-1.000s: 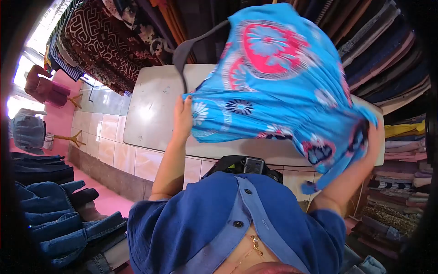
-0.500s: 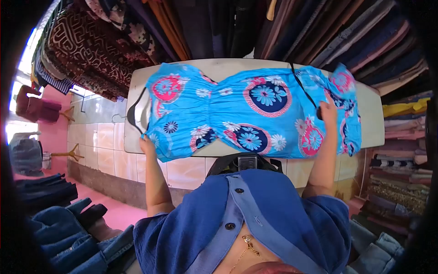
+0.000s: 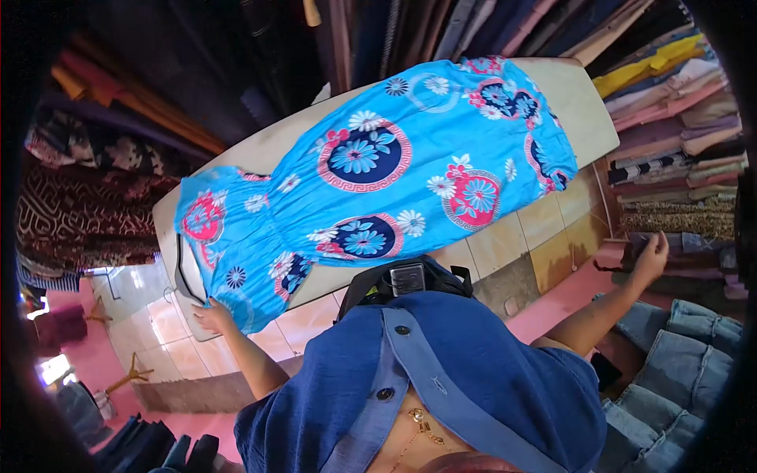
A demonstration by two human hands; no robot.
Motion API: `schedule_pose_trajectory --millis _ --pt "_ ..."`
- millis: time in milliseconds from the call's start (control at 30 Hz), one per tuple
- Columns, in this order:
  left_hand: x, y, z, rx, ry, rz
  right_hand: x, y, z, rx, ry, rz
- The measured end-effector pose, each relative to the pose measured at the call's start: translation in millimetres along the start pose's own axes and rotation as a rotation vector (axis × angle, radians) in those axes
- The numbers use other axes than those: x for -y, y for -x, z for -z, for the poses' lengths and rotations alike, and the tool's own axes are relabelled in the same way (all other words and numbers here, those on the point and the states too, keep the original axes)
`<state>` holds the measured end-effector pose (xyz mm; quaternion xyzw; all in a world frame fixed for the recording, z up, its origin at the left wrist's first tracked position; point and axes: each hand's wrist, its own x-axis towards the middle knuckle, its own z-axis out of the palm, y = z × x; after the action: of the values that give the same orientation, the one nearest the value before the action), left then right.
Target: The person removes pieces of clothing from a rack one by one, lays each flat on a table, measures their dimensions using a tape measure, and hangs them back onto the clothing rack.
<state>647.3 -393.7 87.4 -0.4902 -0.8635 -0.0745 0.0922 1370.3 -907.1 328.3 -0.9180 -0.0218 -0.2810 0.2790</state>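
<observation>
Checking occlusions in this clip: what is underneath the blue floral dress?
Under the dress lies a pale tabletop, showing beyond both its ends. The middle is covered, so whether anything lies flat there cannot be told.

Smooth matt tabletop (image 3: 590, 130), seemingly plastic, under wrinkled cloth dress (image 3: 426, 165).

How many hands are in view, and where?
2. The left hand is at the near left edge of the blue dress, beside the black band. The right hand is out to the right, clear of dress and table.
</observation>
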Motion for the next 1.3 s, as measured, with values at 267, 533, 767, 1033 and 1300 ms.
schedule_pose_trajectory --millis 267,533,767,1033,1300 --pt "-157.9 134.3 53.9 -0.033 0.326 -0.781 -3.2 -6.1 -199.2 0.582 -0.12 0.032" --pt "-219.6 198.1 44.3 0.418 0.053 -0.715 48.9 -22.8 -373.9 0.956 -0.118 0.121" --pt "-220.3 180.8 49.1 0.438 0.173 -0.679 -5.2 -56.7 -497.7 1.186 -0.086 0.461" --pt "-168.6 184.4 63.0 0.418 0.936 -0.329 121.9 14.1 -317.9 1.547 -0.9 -0.204" --pt "-178.0 182.1 110.9 1.179 1.471 -0.328 289.4 240.7 -182.8 2.106 -0.86 0.052"
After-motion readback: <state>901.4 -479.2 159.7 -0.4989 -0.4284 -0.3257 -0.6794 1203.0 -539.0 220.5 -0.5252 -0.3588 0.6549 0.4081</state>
